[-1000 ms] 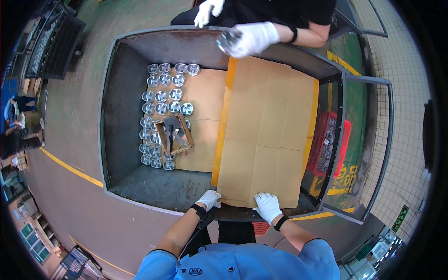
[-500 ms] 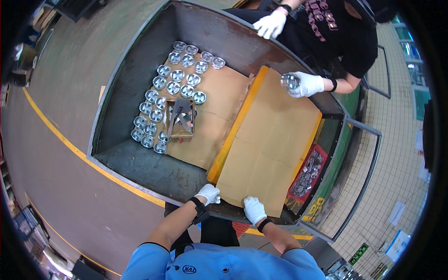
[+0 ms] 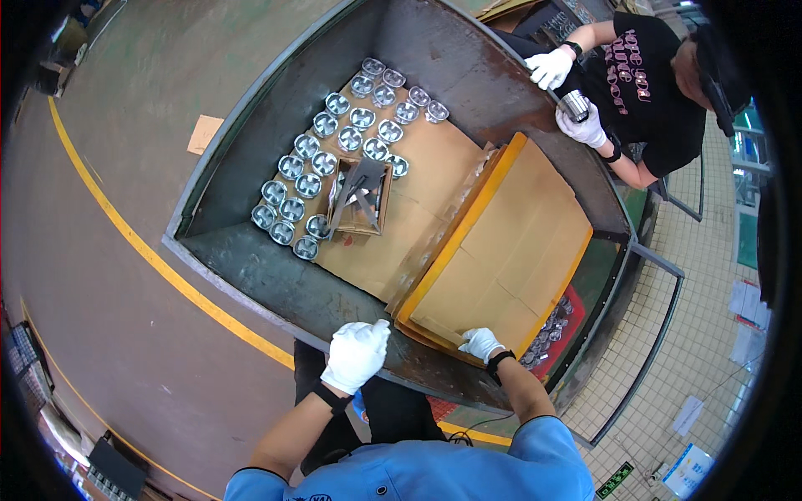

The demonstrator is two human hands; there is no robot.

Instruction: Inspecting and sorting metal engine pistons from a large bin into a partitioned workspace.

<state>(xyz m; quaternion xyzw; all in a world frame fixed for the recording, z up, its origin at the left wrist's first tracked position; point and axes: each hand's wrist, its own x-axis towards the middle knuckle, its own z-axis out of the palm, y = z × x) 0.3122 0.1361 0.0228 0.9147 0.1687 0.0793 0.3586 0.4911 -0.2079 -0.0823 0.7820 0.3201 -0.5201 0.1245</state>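
My left hand point(image 3: 357, 355), in a white glove, is closed above the near rim of a dark metal bin. Whether anything is inside its fingers is hidden. My right hand point(image 3: 482, 344), also gloved, grips the near edge of a brown cardboard sheet point(image 3: 510, 242). The sheet lies over a yellow-edged board point(image 3: 468, 225) in the right half of the bin. Left of the board, silver pistons point(image 3: 350, 139) stand in rows on a lower cardboard layer point(image 3: 434, 171). A small open box point(image 3: 383, 200) with dark flat strips sits beside them.
Across the bin point(image 3: 242, 288), a co-worker in black holds a piston point(image 3: 574, 105) in one gloved hand; the other gloved hand point(image 3: 550, 68) is by the rim. A red tray point(image 3: 561, 334) of small metal parts lies under the board's right side. A tubular handle point(image 3: 647, 367) juts out right.
The cardboard sheet's near edge has moved away from me, back onto the board. My left hand has lifted off the rim area. The co-worker's piston has moved back toward their body.
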